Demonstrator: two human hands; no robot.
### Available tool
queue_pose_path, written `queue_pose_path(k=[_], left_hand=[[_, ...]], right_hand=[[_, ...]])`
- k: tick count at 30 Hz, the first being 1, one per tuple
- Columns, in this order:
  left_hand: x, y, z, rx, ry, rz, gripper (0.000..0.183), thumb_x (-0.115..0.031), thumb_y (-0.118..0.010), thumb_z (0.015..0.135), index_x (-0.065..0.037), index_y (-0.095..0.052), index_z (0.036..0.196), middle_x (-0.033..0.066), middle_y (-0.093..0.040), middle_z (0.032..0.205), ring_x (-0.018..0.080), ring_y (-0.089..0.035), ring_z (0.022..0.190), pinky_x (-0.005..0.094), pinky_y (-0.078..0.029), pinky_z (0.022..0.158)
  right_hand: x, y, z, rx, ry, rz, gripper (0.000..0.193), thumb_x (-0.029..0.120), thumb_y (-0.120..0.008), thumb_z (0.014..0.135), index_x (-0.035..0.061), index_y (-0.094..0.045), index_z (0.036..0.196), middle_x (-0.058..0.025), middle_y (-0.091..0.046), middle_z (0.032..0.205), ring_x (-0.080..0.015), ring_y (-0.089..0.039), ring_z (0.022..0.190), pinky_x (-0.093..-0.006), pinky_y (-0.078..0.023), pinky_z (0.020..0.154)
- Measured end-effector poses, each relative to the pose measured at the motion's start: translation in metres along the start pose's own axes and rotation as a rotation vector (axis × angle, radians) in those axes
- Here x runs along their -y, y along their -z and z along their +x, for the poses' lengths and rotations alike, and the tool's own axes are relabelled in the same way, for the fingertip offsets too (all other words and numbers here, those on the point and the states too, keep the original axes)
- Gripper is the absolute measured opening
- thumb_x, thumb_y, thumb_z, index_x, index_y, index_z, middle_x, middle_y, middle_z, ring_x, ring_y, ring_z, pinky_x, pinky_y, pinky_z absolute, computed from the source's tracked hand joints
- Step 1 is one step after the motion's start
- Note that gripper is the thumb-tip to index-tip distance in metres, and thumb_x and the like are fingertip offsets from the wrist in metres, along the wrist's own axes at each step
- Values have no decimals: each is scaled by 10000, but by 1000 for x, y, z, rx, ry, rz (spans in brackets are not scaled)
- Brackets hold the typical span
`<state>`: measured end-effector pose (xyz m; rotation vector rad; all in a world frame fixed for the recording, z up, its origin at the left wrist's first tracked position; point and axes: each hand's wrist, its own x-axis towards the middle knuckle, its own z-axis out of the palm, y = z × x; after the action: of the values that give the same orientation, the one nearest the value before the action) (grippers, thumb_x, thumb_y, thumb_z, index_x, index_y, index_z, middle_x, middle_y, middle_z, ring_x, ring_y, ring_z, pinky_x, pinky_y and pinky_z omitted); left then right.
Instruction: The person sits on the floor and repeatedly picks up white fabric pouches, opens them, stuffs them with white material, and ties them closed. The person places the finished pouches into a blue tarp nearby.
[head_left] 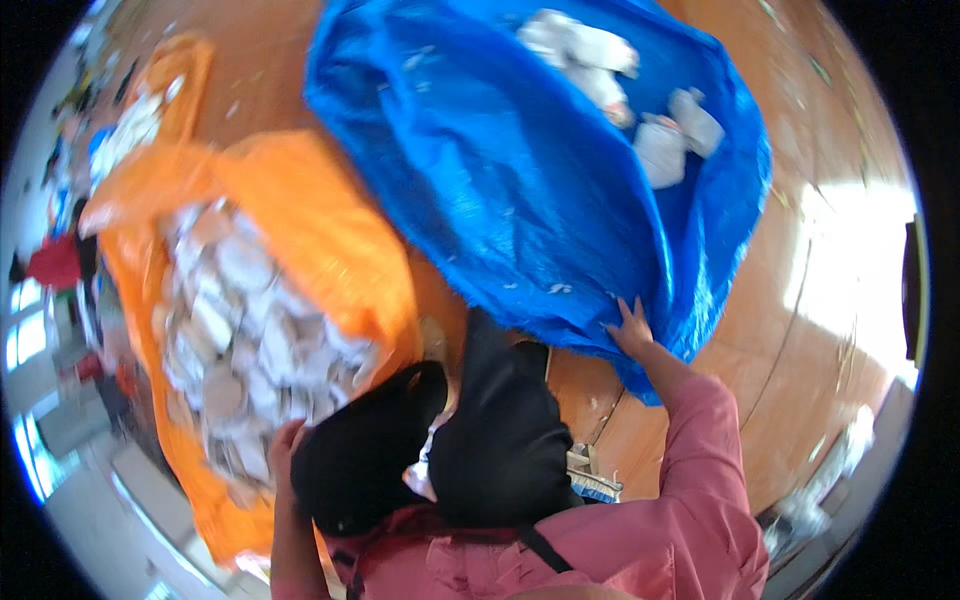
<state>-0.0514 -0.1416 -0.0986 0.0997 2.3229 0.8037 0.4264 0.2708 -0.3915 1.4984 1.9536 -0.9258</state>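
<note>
My right hand rests against the near side of a large blue woven sack, its visible fingers spread apart on the fabric. Inside the sack's wide mouth lie several small white bundles. At my left, an orange sack gapes around a heap of flat, whitish and tan pieces, some of them round; their exact kind is not clear. My left hand is at the near right edge of that heap, beside my knee. Its fingers are partly hidden and blurred.
Reddish-brown boards make up the floor. A brush with blue-and-white bristles lies by my right leg. Clear plastic wrapping sits at the lower right. Another orange bag with white items and a person in red are farther left.
</note>
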Motion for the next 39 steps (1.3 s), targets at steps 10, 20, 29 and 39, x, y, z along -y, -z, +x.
queue_pose_path(k=[10,20,29,39], left_hand=[[214,-24,-33,401,65,387,405,-339,-566,919,-88,-630,1230,216,-660,1173,379,-614,1109,439,-465,972],[228,-43,-61,-478,-233,392,367,-338,-484,951,-108,-672,1167,232,-683,1023,385,-647,1015,490,-498,903],[318,-105,-62,492,-71,169,430,-437,-483,965,-113,-657,1188,191,-670,1057,313,-641,990,439,-513,833],[321,-110,-77,598,38,-290,449,-467,-518,954,-104,-669,1171,110,-679,976,210,-638,873,358,-516,731]], right_hand=[[-44,-73,-71,78,213,626,408,199,-642,889,3,-619,1246,-158,-712,1088,-269,-681,996,-356,-508,893],[-26,-11,-223,-207,119,901,312,90,-626,924,-18,-619,1217,-112,-668,1130,-169,-638,927,-285,-513,819],[18,26,-288,-338,228,944,331,149,-557,985,12,-564,1286,-115,-664,1140,-202,-621,978,-333,-497,874],[208,79,-346,-316,687,1123,312,94,-583,964,-7,-561,1258,-127,-674,1099,-168,-641,937,-256,-512,806]])
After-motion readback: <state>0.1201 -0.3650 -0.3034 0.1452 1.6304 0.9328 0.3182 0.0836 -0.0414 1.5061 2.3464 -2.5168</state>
